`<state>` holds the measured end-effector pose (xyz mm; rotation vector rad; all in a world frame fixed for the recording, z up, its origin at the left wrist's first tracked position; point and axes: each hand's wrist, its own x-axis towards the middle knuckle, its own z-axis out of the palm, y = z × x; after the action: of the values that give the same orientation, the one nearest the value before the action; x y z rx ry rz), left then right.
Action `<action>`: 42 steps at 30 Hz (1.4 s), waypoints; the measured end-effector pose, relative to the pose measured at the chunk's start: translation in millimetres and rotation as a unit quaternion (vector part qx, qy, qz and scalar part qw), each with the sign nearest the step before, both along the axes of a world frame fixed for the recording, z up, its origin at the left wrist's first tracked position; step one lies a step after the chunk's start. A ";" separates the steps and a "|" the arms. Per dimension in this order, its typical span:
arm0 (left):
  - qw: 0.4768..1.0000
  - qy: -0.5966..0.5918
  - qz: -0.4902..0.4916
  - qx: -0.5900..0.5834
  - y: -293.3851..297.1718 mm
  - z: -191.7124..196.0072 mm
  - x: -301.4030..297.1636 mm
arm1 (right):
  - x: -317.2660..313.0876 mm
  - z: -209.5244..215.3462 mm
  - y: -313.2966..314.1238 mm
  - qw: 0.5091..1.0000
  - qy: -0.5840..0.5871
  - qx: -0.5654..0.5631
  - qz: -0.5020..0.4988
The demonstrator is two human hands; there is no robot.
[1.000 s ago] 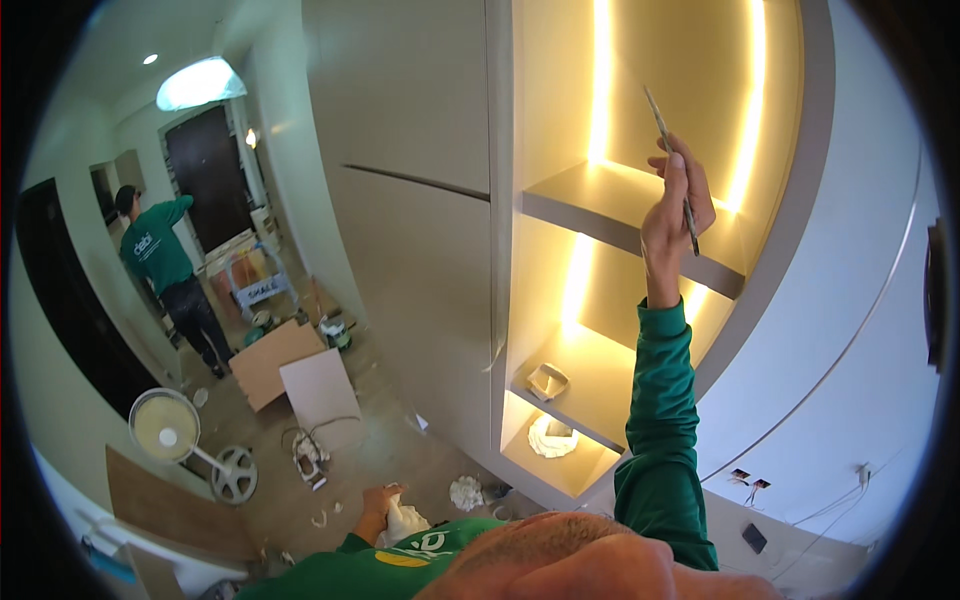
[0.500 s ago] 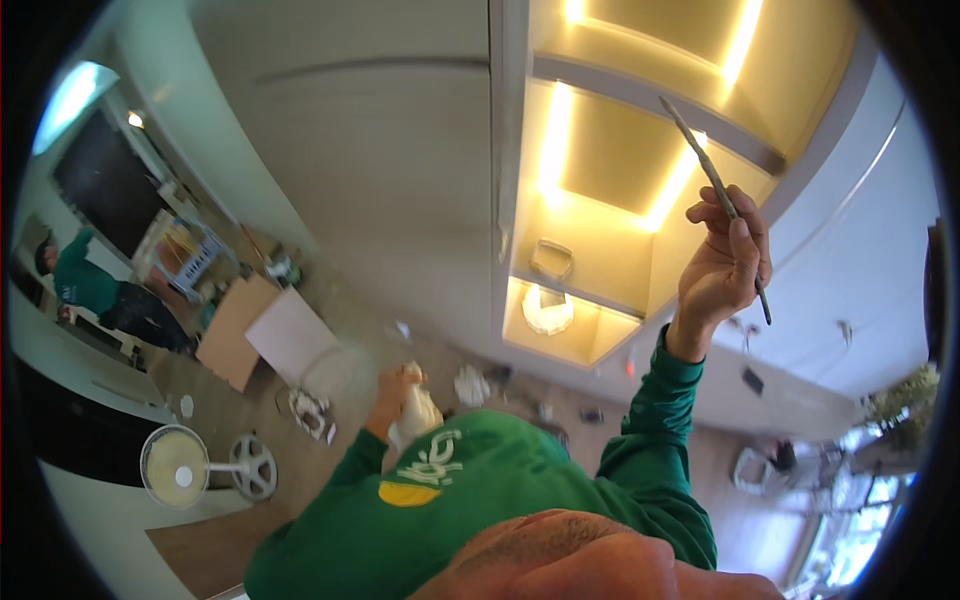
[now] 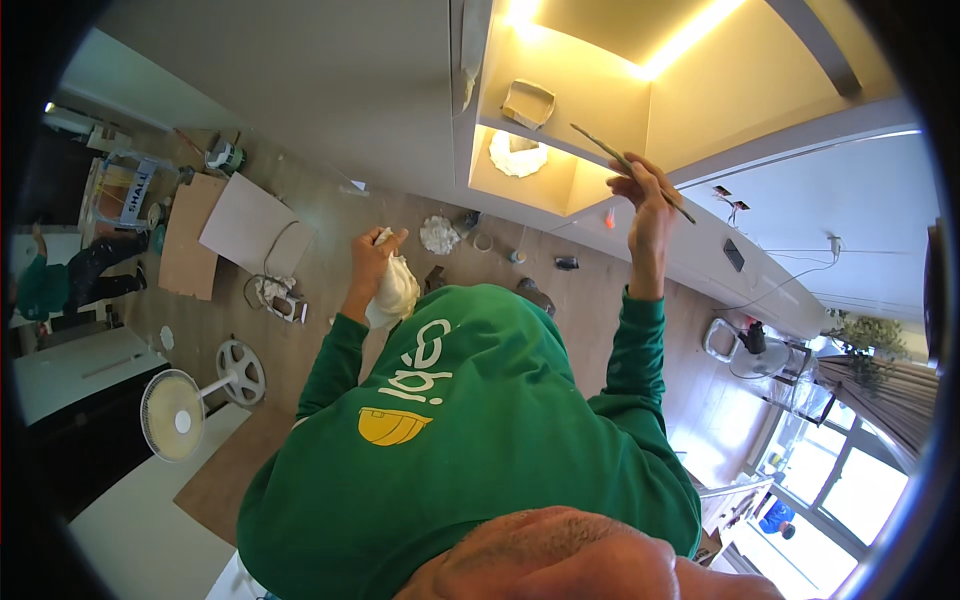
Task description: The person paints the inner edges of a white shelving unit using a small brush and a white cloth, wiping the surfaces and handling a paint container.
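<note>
My right hand is raised before a lit shelf unit, its fingers closed round a thin, dark, stick-like tool with tapered ends. The tool slants from upper left to lower right; whether its tip touches the shelf I cannot tell. Lower and to the left, my left hand grips a bunched cream-white bundle, cloth or bag, close to my body. On a shelf stands a pale, square-rimmed container. Below it, in the lowest lit compartment, lies a white crumpled, ring-like thing.
Flat boards, a bucket and a crumpled white heap are on the floor. A fan stands at lower left. Another person works at far left. Wires hang from the right wall.
My view has tilted down, so the shelves sit higher in the picture and more floor shows. My right hand with the tool now appears beside the lower compartments. Both hands keep their holds.
</note>
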<state>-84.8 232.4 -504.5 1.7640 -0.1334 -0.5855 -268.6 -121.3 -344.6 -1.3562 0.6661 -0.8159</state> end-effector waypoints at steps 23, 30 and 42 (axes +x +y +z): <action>0.987 0.046 0.146 0.057 16.9 -28.6 -91.6 | 120.6 -66.1 -77.0 0.978 0.142 -0.086 0.123; 0.988 -0.117 0.010 0.105 -51.1 -29.6 -80.9 | 123.0 -80.4 -88.0 0.977 0.130 -0.085 0.147; 0.954 -0.274 0.013 0.118 -250.4 40.0 -13.9 | 132.0 -74.9 -79.4 0.988 0.069 -0.053 0.127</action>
<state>-98.7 -18.0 -464.5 2.1226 -0.4398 -0.0771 -136.6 -200.6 -419.5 -1.5678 0.5483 -0.5623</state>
